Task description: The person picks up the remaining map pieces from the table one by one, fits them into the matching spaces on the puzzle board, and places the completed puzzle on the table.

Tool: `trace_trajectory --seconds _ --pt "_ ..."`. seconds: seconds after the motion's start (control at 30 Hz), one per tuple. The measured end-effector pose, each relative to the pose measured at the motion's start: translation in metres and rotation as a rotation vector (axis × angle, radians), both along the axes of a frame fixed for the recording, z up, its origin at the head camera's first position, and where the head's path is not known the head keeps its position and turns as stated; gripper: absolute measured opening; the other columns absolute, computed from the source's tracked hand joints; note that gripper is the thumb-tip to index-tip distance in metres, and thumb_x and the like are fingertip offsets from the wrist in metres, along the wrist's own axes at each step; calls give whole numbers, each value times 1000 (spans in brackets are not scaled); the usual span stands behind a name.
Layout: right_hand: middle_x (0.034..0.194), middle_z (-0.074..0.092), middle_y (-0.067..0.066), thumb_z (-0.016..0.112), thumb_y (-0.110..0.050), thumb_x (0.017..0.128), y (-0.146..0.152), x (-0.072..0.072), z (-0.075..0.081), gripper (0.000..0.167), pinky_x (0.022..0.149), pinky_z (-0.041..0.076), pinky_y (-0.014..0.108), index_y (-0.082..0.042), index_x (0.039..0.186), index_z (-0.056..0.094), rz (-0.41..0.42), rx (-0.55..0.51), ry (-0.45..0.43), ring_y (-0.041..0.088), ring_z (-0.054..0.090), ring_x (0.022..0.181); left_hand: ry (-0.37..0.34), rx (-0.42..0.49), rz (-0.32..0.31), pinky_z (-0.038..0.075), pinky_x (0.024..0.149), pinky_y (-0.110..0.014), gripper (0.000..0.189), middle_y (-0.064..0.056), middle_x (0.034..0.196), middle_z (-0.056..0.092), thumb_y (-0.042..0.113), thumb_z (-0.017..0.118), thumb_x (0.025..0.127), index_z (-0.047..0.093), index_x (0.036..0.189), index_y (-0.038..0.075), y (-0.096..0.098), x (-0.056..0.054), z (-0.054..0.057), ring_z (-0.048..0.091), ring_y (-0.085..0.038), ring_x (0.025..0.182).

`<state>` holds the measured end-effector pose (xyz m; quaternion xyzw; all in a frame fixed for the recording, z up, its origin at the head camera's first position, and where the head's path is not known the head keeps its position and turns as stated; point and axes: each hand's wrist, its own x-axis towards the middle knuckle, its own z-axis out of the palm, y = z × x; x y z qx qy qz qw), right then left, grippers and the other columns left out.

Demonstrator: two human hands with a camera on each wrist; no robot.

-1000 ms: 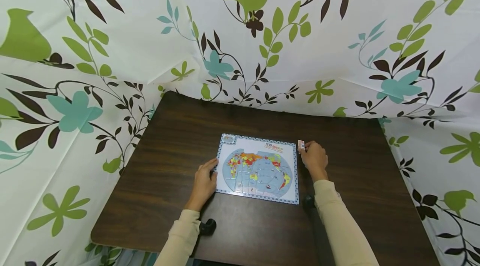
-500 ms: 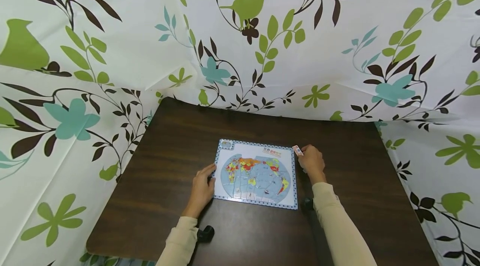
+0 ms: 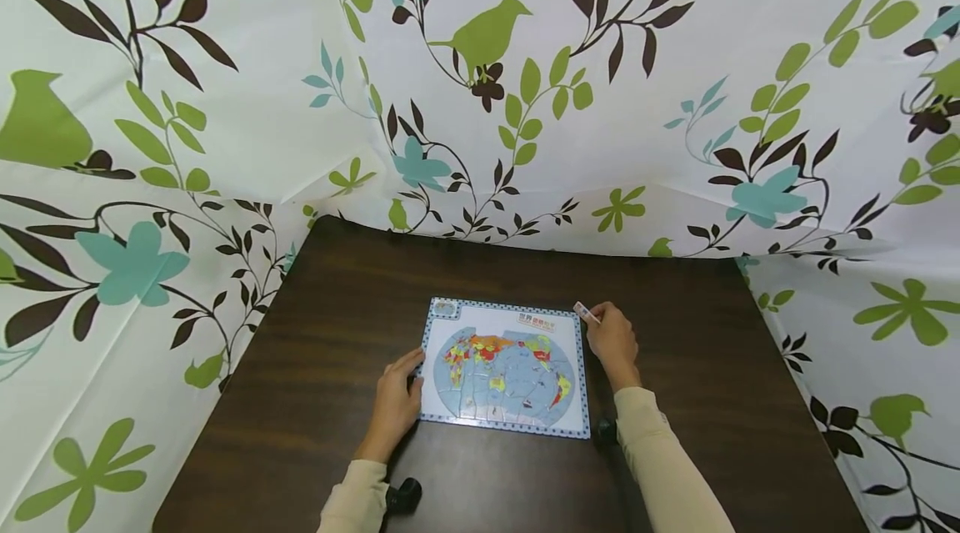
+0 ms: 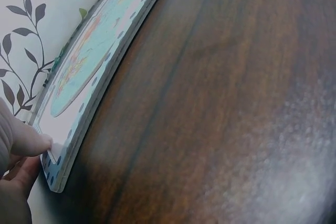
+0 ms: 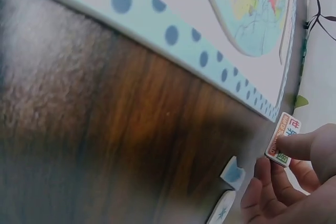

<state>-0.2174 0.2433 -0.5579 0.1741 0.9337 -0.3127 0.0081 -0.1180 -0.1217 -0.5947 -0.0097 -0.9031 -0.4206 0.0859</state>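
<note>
White cloth (image 3: 247, 41) printed with green birds, turquoise flowers and dark leafy twigs hangs behind the bench (image 3: 315, 349) and along both its sides. The dark, wood-grained bench carries a puzzle (image 3: 480, 311), which lies flat about midway between the left and right edges and apart from the far edge. Its dotted blue border frames a pale blue oval map (image 3: 517, 383), crossed by cut lines and coloured with red, orange and yellow land. Two cream sleeves (image 3: 670, 466) reach in from the near side. The person's left hand (image 3: 396, 399) has its fingers loosely extended, thumb spread apart, touching the puzzle's left edge. The right hand (image 3: 615, 345) is beside the puzzle's far right corner, its thumb and fingers pinching a tile (image 5: 283, 139) with coloured characters; the tile is tilted, and whether it touches the corner cannot be told. A black device (image 3: 405, 496) sits at each wrist. In the right wrist view, two loose pieces (image 5: 232, 174) show near the right hand's lower fingers.
</note>
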Motion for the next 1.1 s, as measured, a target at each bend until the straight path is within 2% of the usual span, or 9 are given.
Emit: trace_trajectory --seconds 0.13,0.3,0.47,0.8,1.0,1.1 --pt "115 72 18 62 -19 105 -7 -2 1 23 75 53 56 -7 125 69 -2 -29 60 38 68 94 13 -2 1 49 107 -65 39 -24 145 68 -14 66 94 69 134 -11 -3 1 -1 63 -47 129" --pt "118 74 21 64 -18 106 -15 -5 -1 23 85 53 55 -5 123 72 16 -79 116 38 67 100 55 -8 -5 52 104 -64 38 -24 142 69 -16 66 92 71 130 -12 -3 1 -2 64 -47 126" --pt "118 73 22 66 -15 105 -25 -5 -2 21 90 53 54 -4 121 73 33 -120 109 38 67 103 46 -15 -8 52 105 -65 38 -24 142 69 -15 67 93 71 131 -11 -1 3 -1 63 -48 127" --pt "117 74 20 66 -17 105 -41 -1 -4 21 90 53 51 -5 119 74 54 -205 98 34 68 103 -1 2 -10 49 108 -66 39 -23 147 66 -13 65 96 68 135 -10 -1 7 -3 61 -48 132" --pt "110 74 16 68 -18 103 -50 -1 -4 20 85 53 48 -6 118 76 61 -246 109 30 67 95 10 -6 5 51 106 -64 39 -23 146 67 -13 67 95 69 133 -10 0 7 -6 62 -47 130" --pt "113 75 17 71 -19 103 -52 -3 -5 20 89 55 49 -7 119 74 49 -260 105 32 70 100 18 -7 4 50 107 -64 39 -23 145 68 -13 67 94 70 133 -10 2 5 -5 62 -47 130"
